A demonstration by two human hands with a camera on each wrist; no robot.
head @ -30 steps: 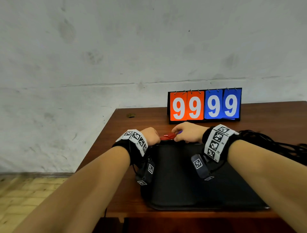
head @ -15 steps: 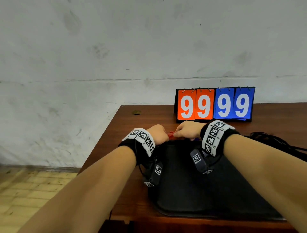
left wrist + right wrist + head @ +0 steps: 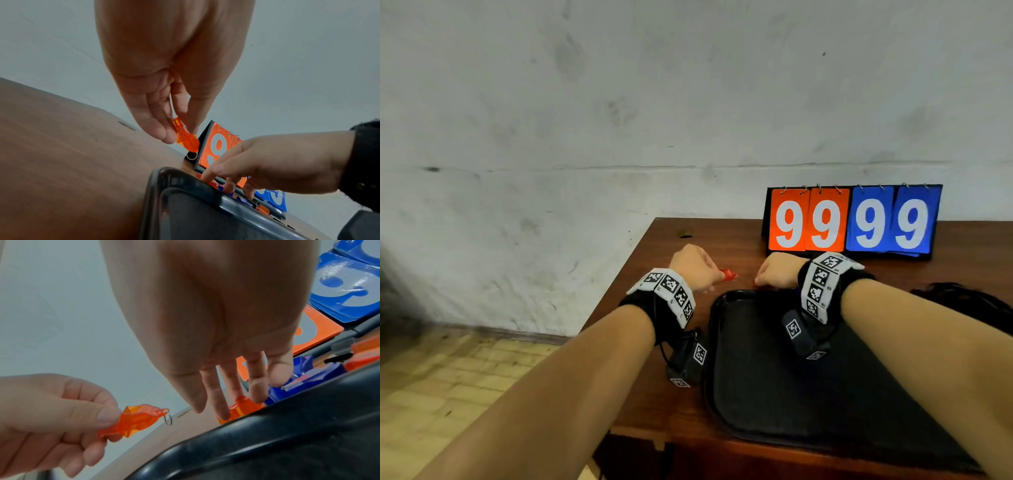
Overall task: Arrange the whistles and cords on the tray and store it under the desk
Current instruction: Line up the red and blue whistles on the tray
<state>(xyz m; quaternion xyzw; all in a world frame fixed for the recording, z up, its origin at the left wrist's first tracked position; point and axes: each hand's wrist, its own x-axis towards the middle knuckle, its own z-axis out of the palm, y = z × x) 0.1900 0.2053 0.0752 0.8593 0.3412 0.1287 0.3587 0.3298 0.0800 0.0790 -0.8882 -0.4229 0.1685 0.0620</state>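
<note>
Pinching an orange whistle (image 3: 135, 420) in my left hand (image 3: 693, 267), held just above the desk (image 3: 654, 359) by its left edge | right hand (image 3: 777, 274) fingers loose and straight, touching a second orange whistle (image 3: 240, 408) and a blue whistle (image 3: 287, 389) at the black tray (image 3: 774, 394)'s far rim | cords (image 3: 969, 301) piled right of tray | scoreboard (image 3: 852, 222) at back edge

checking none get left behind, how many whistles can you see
4, maybe more hidden: first orange whistle pinched in left hand; second orange whistle and blue whistle under right hand, beyond the tray; third orange whistle farther right.
</note>
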